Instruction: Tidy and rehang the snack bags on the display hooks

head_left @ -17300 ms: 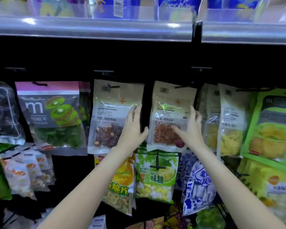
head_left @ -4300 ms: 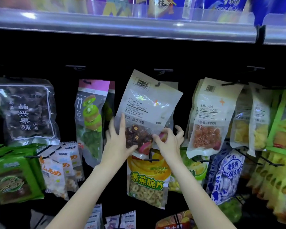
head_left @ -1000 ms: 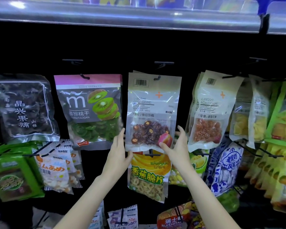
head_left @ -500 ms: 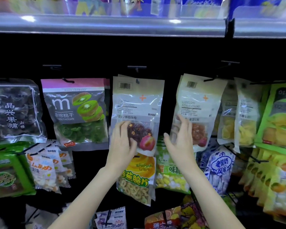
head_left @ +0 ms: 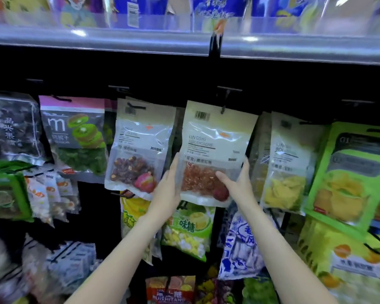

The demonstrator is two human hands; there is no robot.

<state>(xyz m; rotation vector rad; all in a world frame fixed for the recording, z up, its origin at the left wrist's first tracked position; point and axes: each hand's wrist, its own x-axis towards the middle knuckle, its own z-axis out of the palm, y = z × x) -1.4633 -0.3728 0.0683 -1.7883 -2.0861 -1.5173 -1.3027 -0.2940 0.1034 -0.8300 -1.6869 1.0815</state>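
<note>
A cream and clear snack bag of orange-red dried fruit [head_left: 215, 137] hangs from a black display hook [head_left: 224, 108] at centre. My left hand [head_left: 169, 187] lies flat against the bag's lower left edge with its fingers straight. My right hand [head_left: 237, 183] holds the bag's lower right corner, thumb across the front and fingers behind the edge. To the left, a similar bag of dark dried plums [head_left: 138, 150] hangs straight on its own hook [head_left: 136, 105], touched by neither hand.
A kiwi bag [head_left: 75, 132] and a dark bag [head_left: 11, 128] hang at left. Bags of yellow dried fruit [head_left: 290, 163] and green packs [head_left: 351, 172] hang at right. More bags fill the row below. A metal shelf edge [head_left: 184, 40] runs overhead.
Both hands left the dark plum bag, which now hangs straight, and moved right to the orange-red fruit bag. The view shifted right too.
</note>
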